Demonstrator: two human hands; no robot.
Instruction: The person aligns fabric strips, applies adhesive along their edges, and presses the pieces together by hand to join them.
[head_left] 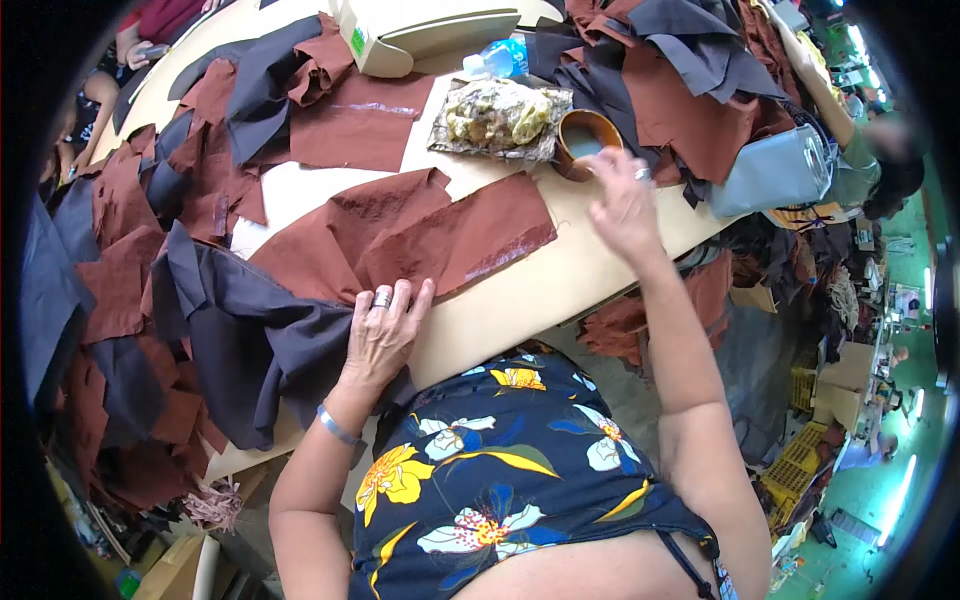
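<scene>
My left hand (388, 325), with a ring and a bracelet, lies on the near edge of a brown-red cloth piece (370, 235), fingers laid down on it. A whitish shiny streak runs along the cloth's right edge. Dark cloth (250, 330) bunches beside that hand. My right hand (628, 205) reaches over the near rim of a brown round bowl (603, 128), fingers stretched and slightly blurred. Pale stuff shows inside the bowl; whether the fingertips touch it is unclear. Left of the bowl sits a lumpy yellowish-white mass (500, 115) on a crusted flat board (445, 142).
A cardboard box (400, 40) and a bottle with blue label (505, 58) stand behind the lump. Heaps of brown and dark cloth (700, 90) lie on both sides of the table (500, 310). A grey bag (770, 170) rests at right. Other people sit around.
</scene>
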